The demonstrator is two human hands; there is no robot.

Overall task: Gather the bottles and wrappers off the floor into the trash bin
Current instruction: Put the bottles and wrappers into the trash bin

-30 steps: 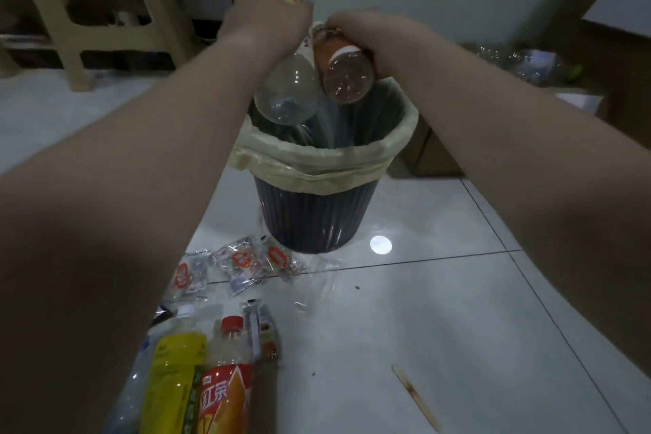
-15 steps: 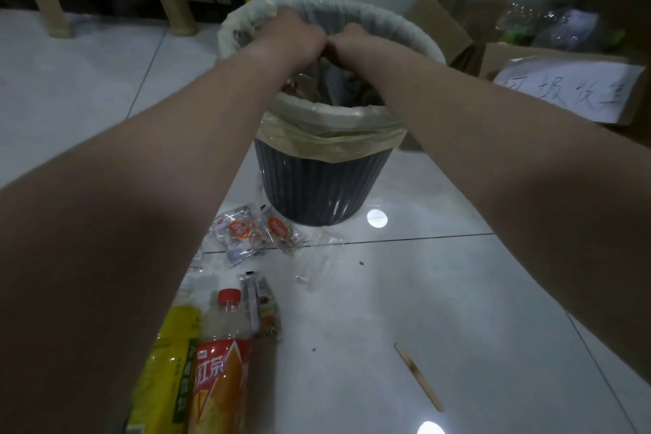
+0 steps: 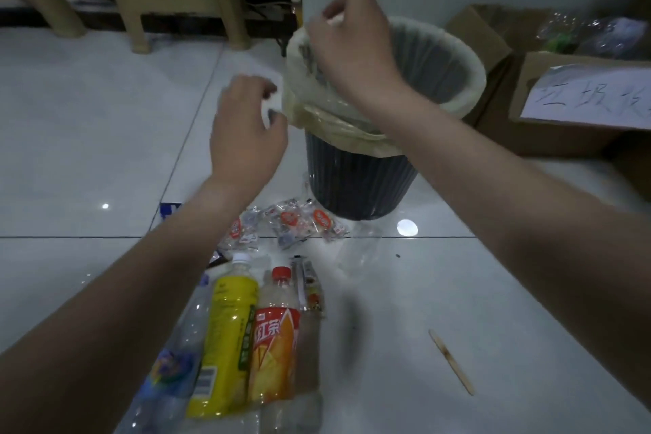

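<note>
The dark ribbed trash bin (image 3: 359, 187) with a yellowish liner stands on the tiled floor. My right hand (image 3: 355, 42) hovers over the bin's left rim, fingers loosely curled and holding nothing. My left hand (image 3: 246, 127) is just left of the rim, also holding nothing, its fingertips close to the liner. In front of the bin lie small clear snack wrappers (image 3: 289, 222). Nearer to me lie a yellow-label bottle (image 3: 232, 338), a red-orange-label bottle (image 3: 276, 338), a crushed clear bottle with a blue label (image 3: 169, 370) and a long thin wrapper (image 3: 308, 287). Another clear bottle (image 3: 359, 250) lies by the bin's base.
A wooden stick (image 3: 451, 361) lies on the tiles at right. Cardboard boxes (image 3: 549, 130), one with a handwritten paper sign, stand right of the bin. Beige plastic stool legs (image 3: 137, 18) are at the back left. A small blue item (image 3: 171, 210) shows beside my left forearm.
Both hands held bottles above the bin, went down into it, and have come out without them. The left hand has moved left, outside the rim.
</note>
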